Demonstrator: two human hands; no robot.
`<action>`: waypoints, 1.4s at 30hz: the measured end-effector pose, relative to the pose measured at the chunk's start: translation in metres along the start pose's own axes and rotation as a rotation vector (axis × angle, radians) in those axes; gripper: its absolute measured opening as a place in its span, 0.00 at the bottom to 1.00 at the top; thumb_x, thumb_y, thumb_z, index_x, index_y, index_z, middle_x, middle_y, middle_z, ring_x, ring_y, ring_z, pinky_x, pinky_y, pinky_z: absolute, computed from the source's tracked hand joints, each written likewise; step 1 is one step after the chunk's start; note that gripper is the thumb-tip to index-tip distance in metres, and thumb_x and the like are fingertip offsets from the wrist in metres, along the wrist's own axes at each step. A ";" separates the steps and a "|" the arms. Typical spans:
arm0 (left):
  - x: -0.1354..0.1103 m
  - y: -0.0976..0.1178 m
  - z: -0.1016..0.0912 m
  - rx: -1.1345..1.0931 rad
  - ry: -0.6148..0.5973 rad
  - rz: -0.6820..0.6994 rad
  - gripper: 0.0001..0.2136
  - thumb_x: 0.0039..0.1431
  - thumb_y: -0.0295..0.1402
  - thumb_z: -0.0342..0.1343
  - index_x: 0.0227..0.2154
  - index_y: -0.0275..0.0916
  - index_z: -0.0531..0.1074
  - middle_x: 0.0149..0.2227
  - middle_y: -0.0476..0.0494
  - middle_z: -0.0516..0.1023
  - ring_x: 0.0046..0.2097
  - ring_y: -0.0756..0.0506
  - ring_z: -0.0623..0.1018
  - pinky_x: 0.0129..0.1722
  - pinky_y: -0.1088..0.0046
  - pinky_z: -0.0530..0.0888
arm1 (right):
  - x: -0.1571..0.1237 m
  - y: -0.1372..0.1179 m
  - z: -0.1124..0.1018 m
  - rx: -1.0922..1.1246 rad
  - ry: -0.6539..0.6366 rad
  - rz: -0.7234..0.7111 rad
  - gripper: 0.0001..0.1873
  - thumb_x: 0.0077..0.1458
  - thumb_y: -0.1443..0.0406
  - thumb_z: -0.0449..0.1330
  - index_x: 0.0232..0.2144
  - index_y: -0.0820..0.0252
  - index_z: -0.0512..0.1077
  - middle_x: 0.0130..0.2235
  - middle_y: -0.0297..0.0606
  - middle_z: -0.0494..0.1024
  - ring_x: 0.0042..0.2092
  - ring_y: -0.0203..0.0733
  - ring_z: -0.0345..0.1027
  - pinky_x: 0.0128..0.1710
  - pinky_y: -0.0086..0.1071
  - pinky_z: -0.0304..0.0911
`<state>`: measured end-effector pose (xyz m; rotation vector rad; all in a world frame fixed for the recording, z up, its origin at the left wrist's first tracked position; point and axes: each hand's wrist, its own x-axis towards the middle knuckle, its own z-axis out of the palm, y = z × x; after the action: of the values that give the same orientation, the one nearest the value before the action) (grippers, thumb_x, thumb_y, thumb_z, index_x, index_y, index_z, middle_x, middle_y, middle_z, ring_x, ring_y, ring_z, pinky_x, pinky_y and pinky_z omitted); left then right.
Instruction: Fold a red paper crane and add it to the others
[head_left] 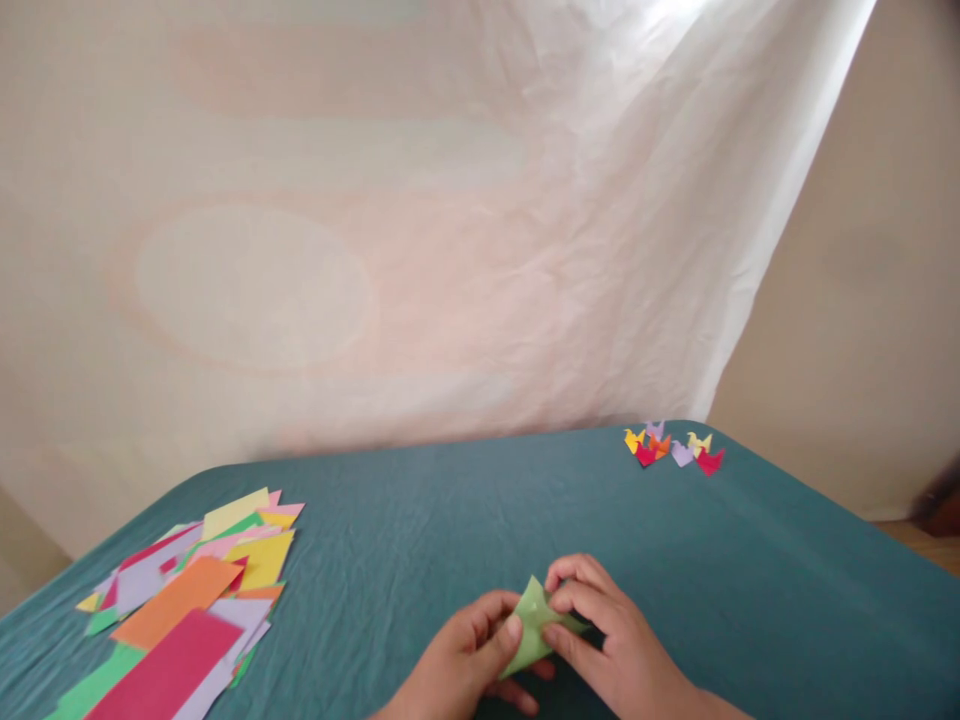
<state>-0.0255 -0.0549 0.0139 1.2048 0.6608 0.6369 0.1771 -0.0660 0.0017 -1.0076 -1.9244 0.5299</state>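
A partly folded piece of light green paper (pixel 531 622) is held between both hands, low in the middle of the view above the table. My left hand (pixel 474 645) grips its left side, the thumb lying on the front and the other fingers behind. On its right side, my right hand (pixel 600 625) pinches the paper between thumb and fingers. One pointed corner sticks up between the hands. The fingers partly cover the paper, so its lower folds are hidden.
A dark green cloth covers the table (pixel 390 540). Loose coloured paper sheets (pixel 180 600) lie in an overlapping pile at the left. Several small folded paper birds (pixel 660 446) stand at the far right. Behind the table hangs a pale sheet (pixel 450 250).
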 end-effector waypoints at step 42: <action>0.003 -0.009 0.007 0.292 0.306 -0.062 0.15 0.53 0.42 0.59 0.30 0.32 0.75 0.25 0.43 0.78 0.25 0.48 0.76 0.25 0.76 0.71 | 0.003 -0.005 0.005 0.360 -0.072 0.443 0.14 0.54 0.57 0.60 0.27 0.63 0.73 0.26 0.34 0.75 0.29 0.37 0.64 0.29 0.27 0.58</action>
<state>-0.0172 -0.0592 0.0069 1.3620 1.0731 0.6955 0.1700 -0.0663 0.0044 -1.1848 -1.5842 1.1338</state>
